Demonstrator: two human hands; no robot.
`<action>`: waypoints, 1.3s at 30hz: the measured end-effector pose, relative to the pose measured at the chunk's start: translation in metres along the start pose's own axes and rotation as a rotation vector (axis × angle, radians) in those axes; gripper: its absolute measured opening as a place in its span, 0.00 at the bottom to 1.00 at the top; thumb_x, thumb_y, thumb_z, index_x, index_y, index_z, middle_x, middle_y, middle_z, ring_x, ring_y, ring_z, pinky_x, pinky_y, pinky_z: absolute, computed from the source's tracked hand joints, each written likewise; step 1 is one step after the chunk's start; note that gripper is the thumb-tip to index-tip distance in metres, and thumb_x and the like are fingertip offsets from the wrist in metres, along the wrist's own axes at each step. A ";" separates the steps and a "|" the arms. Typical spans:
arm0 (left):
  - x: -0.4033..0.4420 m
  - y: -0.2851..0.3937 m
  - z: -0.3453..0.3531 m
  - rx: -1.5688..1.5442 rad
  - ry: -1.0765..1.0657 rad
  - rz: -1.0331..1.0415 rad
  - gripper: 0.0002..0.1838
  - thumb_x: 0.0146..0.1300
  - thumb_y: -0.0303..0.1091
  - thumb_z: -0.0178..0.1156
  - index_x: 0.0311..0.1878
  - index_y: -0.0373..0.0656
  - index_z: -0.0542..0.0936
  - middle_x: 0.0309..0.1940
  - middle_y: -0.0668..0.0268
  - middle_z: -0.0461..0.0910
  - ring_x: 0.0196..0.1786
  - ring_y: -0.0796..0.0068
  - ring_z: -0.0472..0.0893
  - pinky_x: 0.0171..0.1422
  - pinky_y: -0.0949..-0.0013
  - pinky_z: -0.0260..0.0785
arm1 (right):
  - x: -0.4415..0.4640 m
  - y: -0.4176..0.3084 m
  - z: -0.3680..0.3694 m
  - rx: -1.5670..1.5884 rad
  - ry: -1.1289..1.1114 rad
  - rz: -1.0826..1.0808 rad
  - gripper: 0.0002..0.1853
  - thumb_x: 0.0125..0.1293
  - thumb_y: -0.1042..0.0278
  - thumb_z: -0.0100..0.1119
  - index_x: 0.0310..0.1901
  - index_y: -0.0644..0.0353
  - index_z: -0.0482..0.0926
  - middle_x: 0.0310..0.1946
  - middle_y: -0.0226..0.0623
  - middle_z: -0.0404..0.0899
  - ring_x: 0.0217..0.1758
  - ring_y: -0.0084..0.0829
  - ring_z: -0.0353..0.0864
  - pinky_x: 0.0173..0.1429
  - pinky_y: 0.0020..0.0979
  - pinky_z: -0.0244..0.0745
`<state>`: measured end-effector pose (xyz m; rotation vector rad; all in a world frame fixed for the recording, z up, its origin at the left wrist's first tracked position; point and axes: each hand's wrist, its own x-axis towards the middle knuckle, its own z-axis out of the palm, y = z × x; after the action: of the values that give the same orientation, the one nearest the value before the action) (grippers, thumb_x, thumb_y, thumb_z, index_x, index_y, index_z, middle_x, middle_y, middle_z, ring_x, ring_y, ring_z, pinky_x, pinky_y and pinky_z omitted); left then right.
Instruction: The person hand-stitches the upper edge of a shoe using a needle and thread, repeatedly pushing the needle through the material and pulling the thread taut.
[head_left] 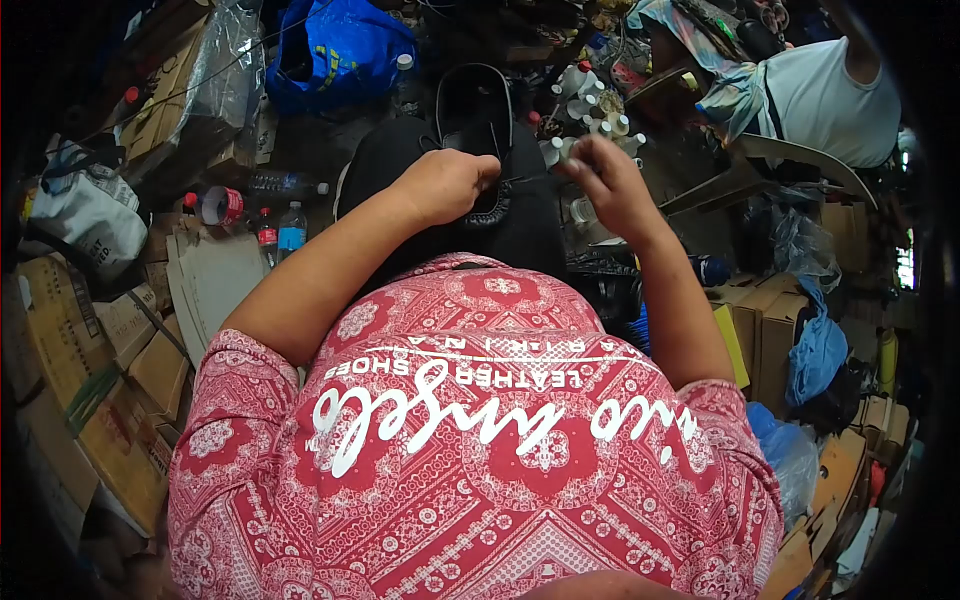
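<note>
A black leather shoe (475, 100) lies across my lap, its opening facing away from me and its gathered, stitched toe end toward my belly. My left hand (445, 187) is closed over the middle of the shoe, thumb and forefinger pinched at its upper. A thin dark strand shows near those fingertips. Just right of the shoe, my right hand (608, 185) is raised with its fingers curled together, slightly blurred. Whatever it may pinch is too small to make out. Dark cloth covers my thighs beneath the shoe.
Several small bottles (590, 105) stand beyond my right hand. A white-covered chair (825, 100) is at upper right. A blue bag (335, 55) lies ahead to the left. Plastic bottles (291, 230) and cardboard (85, 370) crowd the left; boxes (770, 315) stand at right.
</note>
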<state>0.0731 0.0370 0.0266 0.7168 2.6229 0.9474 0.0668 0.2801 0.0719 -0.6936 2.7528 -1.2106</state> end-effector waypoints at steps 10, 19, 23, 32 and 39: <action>-0.003 -0.003 0.003 0.030 0.061 0.020 0.07 0.59 0.29 0.56 0.41 0.45 0.78 0.32 0.52 0.80 0.39 0.50 0.80 0.44 0.54 0.71 | 0.044 0.021 -0.002 -0.368 -0.075 -0.130 0.09 0.58 0.64 0.61 0.40 0.52 0.80 0.42 0.34 0.78 0.50 0.41 0.75 0.54 0.41 0.67; -0.001 -0.005 0.005 -0.011 0.061 0.055 0.06 0.58 0.28 0.55 0.40 0.45 0.77 0.32 0.54 0.80 0.40 0.51 0.79 0.45 0.54 0.69 | 0.039 -0.007 0.020 -0.839 -0.390 -0.492 0.05 0.56 0.69 0.54 0.34 0.50 0.78 0.30 0.29 0.78 0.45 0.32 0.77 0.58 0.38 0.63; -0.014 -0.005 0.000 0.158 0.045 0.089 0.06 0.58 0.26 0.54 0.38 0.47 0.76 0.30 0.59 0.79 0.39 0.55 0.78 0.45 0.56 0.65 | 0.037 0.006 0.020 -0.751 -0.454 -0.444 0.05 0.54 0.70 0.54 0.34 0.50 0.76 0.28 0.30 0.78 0.44 0.33 0.77 0.58 0.38 0.63; -0.085 -0.034 -0.034 0.053 0.353 0.040 0.03 0.57 0.25 0.59 0.35 0.44 0.78 0.28 0.66 0.77 0.34 0.70 0.76 0.40 0.66 0.64 | 0.003 0.066 -0.038 -0.404 -0.409 0.288 0.09 0.60 0.69 0.59 0.43 0.50 0.80 0.36 0.35 0.81 0.40 0.35 0.81 0.54 0.36 0.70; -0.029 0.011 -0.033 -1.162 0.225 0.265 0.08 0.66 0.35 0.58 0.36 0.39 0.77 0.34 0.67 0.80 0.42 0.77 0.80 0.52 0.73 0.70 | 0.037 0.006 0.017 1.387 0.119 0.223 0.11 0.65 0.61 0.59 0.40 0.60 0.77 0.36 0.34 0.81 0.37 0.27 0.79 0.50 0.31 0.72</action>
<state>0.0887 0.0116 0.0613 0.6166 1.6111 2.3669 0.0358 0.2560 0.0605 -0.1157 1.2997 -2.5099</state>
